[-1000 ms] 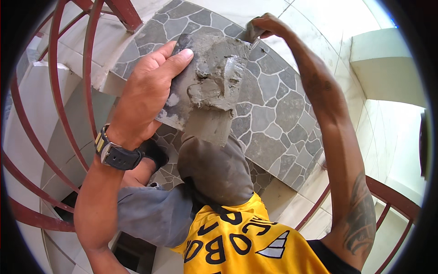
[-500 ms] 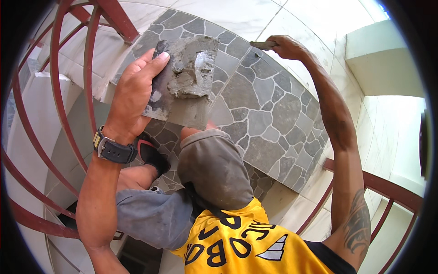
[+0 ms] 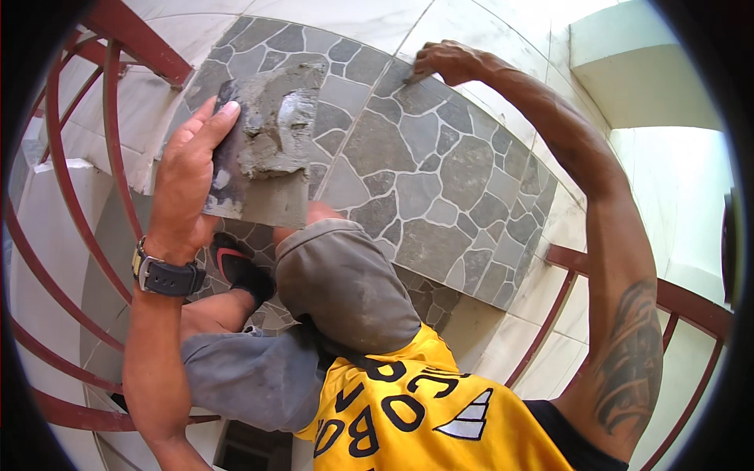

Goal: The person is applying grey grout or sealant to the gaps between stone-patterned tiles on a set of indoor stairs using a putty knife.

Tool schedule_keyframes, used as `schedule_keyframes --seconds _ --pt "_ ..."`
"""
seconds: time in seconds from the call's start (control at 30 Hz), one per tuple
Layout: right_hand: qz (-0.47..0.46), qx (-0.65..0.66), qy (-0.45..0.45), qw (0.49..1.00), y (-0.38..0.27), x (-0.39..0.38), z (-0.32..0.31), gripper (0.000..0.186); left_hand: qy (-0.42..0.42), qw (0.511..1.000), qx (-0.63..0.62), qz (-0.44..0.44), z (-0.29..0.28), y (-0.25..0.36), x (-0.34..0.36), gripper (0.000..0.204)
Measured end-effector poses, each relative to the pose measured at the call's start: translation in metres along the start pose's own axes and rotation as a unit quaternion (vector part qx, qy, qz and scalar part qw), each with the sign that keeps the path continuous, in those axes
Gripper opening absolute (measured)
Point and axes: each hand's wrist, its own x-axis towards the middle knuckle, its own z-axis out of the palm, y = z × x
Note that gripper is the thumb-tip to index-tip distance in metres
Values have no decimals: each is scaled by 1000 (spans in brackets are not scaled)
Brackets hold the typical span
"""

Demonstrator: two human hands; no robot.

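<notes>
My left hand is closed on the edge of a dark flat plate, thumb on top. A thick lump of wet grey mortar is heaped on that plate, which is held above my knees. Farther right, my right hand is closed around a small thin tool, smeared grey, whose end points down. The hand covers most of it, so its kind is unclear. The tool is at the far edge of the stone-patterned tiles, by the white wall tiles; whether it touches them I cannot tell.
Dark red railing bars curve along the left side, and another red railing stands at the right. A pale ledge juts out at the upper right. My bent knees are below the plate.
The view has shifted, and the plate with mortar sits farther left. My right hand has turned, and its tool now points down at the tile edge instead of sideways.
</notes>
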Motion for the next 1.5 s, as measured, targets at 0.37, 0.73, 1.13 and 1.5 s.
schedule_keyframes --seconds 0.37,0.73,1.13,1.5 --pt "95 55 -57 992 -9 -210 55 45 17 998 57 -9 10 -6 4 55" --pt "328 395 -14 858 -25 -303 52 46 29 999 44 5 27 -8 -5 40" --pt "450 670 181 561 -75 -323 28 44 32 996 79 -13 36 -10 0 42" --pt "462 165 62 869 -67 -311 88 15 21 997 77 -8 32 -14 0 41"
